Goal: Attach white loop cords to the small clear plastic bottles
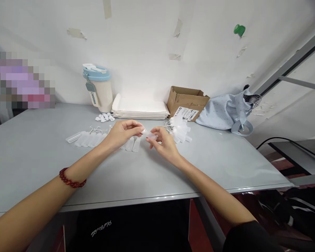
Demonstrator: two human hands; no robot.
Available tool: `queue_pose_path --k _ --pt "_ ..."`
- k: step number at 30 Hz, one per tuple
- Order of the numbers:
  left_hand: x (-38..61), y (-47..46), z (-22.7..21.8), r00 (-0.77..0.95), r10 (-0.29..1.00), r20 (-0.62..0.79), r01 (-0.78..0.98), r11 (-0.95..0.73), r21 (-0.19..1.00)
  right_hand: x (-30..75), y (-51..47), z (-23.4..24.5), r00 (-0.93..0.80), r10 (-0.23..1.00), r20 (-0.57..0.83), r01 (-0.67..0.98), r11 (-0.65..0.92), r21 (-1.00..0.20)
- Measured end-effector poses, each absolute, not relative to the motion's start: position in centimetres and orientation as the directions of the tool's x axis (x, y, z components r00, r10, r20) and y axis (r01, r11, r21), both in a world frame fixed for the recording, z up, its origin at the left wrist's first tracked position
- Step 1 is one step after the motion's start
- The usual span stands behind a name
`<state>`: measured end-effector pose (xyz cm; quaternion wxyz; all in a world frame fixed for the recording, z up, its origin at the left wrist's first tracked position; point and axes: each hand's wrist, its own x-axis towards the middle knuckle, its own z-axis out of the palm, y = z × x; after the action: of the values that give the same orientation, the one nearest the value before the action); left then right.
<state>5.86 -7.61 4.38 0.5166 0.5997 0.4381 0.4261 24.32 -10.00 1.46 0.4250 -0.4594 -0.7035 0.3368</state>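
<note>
Over the middle of the table, my right hand (164,141) holds a small translucent plastic tube (150,134) between thumb and fingers. With thumb and fingertips pinched together, my left hand (127,130) grips the tube's white end; whether that end is a separate cap I cannot tell. Under and beside the left hand lies a row of similar flat translucent tubes (88,139), some with white cords. To the right of my right hand is a loose heap of translucent tubes (182,131) with white cords. Small white pieces (104,117) are piled behind the row.
Along the wall stand a cream cup with a blue lid (101,89), a stack of white envelope-like packets (140,108) and an open cardboard box (187,103). A light blue cloth bag (223,112) lies at the right. The grey table's (136,185) front edge runs below my forearms.
</note>
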Motion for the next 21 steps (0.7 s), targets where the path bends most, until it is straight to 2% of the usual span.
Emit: queue_pose_path --k 6,11,14,16,21 --pt "5.7 -7.6 4.6 0.324 0.946 -0.007 0.195 -0.060 0.979 24.6 -9.6 0.5 -0.208 0.840 0.501 0.535 0.526 -0.661" --pt "5.7 -7.8 4.8 0.334 0.942 -0.036 0.191 -0.030 0.981 24.8 -9.6 0.3 -0.227 0.817 0.530 0.553 0.556 -0.621" --pt "5.8 -7.9 5.0 0.332 0.943 0.007 0.235 -0.089 0.968 24.8 -9.8 0.6 -0.225 0.844 0.487 0.532 0.525 -0.665" --pt "5.7 -7.9 5.1 0.338 0.940 0.041 0.268 -0.138 0.954 24.8 -10.0 1.0 -0.214 0.886 0.411 0.483 0.461 -0.744" --pt "5.5 -7.9 5.2 0.382 0.918 0.106 0.300 -0.232 0.926 24.7 -10.0 2.2 -0.247 0.958 0.145 0.185 0.194 -0.964"
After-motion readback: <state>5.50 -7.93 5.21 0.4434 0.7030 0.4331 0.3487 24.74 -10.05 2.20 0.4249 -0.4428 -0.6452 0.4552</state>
